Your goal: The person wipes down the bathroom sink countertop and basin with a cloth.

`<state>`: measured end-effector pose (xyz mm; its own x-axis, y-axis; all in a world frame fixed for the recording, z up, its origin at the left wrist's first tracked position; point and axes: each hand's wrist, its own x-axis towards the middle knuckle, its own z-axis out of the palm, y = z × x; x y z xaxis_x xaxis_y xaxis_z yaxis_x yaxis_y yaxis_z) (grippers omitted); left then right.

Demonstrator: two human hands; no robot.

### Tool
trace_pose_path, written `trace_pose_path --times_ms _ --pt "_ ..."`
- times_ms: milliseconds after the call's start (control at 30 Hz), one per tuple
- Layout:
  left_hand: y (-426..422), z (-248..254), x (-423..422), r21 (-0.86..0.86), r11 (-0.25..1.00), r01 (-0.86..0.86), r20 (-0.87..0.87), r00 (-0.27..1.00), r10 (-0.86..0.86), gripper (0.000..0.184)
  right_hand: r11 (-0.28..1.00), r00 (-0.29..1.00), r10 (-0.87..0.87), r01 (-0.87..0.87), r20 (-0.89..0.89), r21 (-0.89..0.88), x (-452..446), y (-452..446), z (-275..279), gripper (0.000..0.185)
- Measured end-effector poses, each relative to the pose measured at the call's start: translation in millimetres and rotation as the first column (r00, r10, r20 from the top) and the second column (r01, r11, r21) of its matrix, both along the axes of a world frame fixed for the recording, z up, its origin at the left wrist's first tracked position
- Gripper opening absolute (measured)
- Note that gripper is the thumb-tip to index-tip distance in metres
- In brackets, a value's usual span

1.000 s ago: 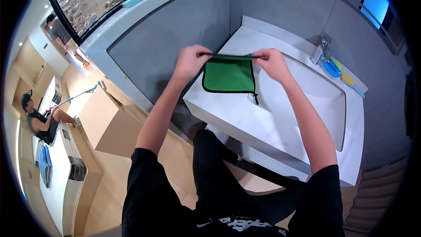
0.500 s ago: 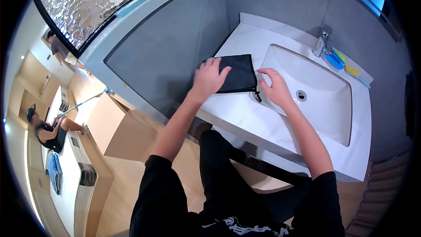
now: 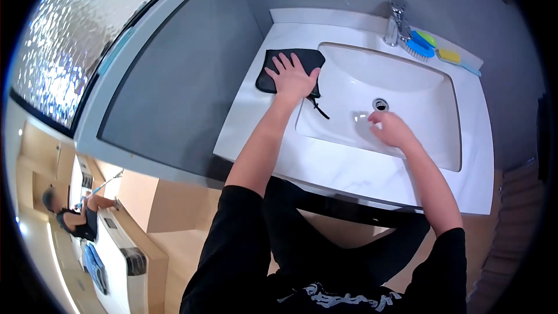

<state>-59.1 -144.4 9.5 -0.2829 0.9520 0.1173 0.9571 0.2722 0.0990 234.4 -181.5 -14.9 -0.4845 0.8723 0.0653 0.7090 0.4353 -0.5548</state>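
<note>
The left hand (image 3: 293,79)'s grip was released, its fingers spread flat over a black drawstring pouch (image 3: 311,58) near the rear left corner of the surface (image 3: 256,128). The right hand (image 3: 393,130) was over the sink basin (image 3: 421,104), near the drain (image 3: 381,105); its fingers were bent and blurred, nothing showed in them, and I could not tell whether they were closed. The pouch's right side seemed to lap over the basin's left rim, its cord (image 3: 320,109) trailing into the bowl. A push rightward could have tipped the pouch in, and any water there would have wet the cord. A gray partition (image 3: 174,81) along the left edge limited moves that way; the broadest room ran toward the front left corner. A faucet (image 3: 393,26) and brushes (image 3: 421,46) crowded the rear edge toward its right corner.
</note>
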Motion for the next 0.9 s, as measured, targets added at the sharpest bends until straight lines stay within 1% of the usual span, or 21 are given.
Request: trace_pose_path --times_ms 33,67,100,167,200,267,400,467,600,667,800,867,900 --pt "11.4 2.0 0.3 -0.018 1.0 0.002 -0.007 1.0 -0.002 0.092 0.981 0.985 0.122 -0.101 0.124 -0.166 -10.3 -6.0 8.3 0.032" --pt "21.7 4.0 0.1 -0.036 0.999 0.002 -0.012 1.0 -0.002 0.092 0.923 0.939 0.263 -0.178 0.221 -0.34 -16.8 -9.6 12.8 0.035" --pt "33.3 4.4 -0.9 -0.056 0.998 -0.001 -0.016 1.0 0.0 0.093 0.924 0.944 0.249 -0.165 0.215 -0.345 -18.1 -7.8 9.5 0.035" --pt "59.4 0.1 -1.7 -0.053 0.998 -0.015 -0.009 1.0 0.014 0.091 0.913 0.929 0.306 -0.225 0.208 -0.339 -14.3 -0.6 1.7 0.041" --pt "67.4 0.7 0.0 -0.057 0.998 -0.024 -0.01 1.0 0.023 0.091 0.916 0.934 0.29 -0.208 0.209 -0.342 -11.0 0.9 3.4 0.041" --pt "82.4 1.6 2.6 -0.075 0.997 -0.033 -0.022 0.999 0.032 0.09 0.889 0.917 0.29 -0.151 0.275 -0.433 -7.0 3.8 9.7 0.044" --pt "103.6 -2.7 0.9 -0.053 0.999 0.01 -0.04 0.999 -0.012 0.087 0.874 0.921 0.295 -0.153 0.254 -0.46 -6.2 8.0 14.7 0.045" --pt "109.1 -4.0 0.6 -0.041 0.999 0.032 -0.037 0.999 -0.033 0.087 0.886 0.931 0.258 -0.122 0.257 -0.447 -7.7 9.7 16.7 0.046" --pt "107.0 -4.8 0.6 0.031 0.998 0.048 -0.036 0.998 -0.047 0.085 0.895 0.935 0.24 -0.109 0.261 -0.433 0.2 14.4 9.5 0.048" --pt "100.5 -1.3 2.0 0.005 0.998 0.061 -0.014 0.998 -0.061 0.085 0.886 0.924 0.269 -0.127 0.271 -0.445 4.2 20.0 4.4 0.049" --pt "78.7 0.9 7.0 -0.048 0.997 0.055 -0.024 0.998 -0.056 0.086 0.879 0.928 0.27 -0.128 0.258 -0.459 6.8 26.5 -1.7 0.05" --pt "57.9 2.3 11.8 -0.056 0.998 0.042 -0.026 0.999 -0.044 0.088 0.907 0.931 0.276 -0.171 0.238 -0.385 11.9 30.4 -10.1 0.052" --pt "46.5 2.9 15.5 -0.069 0.997 0.031 -0.025 0.999 -0.033 0.089 0.911 0.933 0.268 -0.165 0.24 -0.377 14.6 31.8 -9.7 0.052"
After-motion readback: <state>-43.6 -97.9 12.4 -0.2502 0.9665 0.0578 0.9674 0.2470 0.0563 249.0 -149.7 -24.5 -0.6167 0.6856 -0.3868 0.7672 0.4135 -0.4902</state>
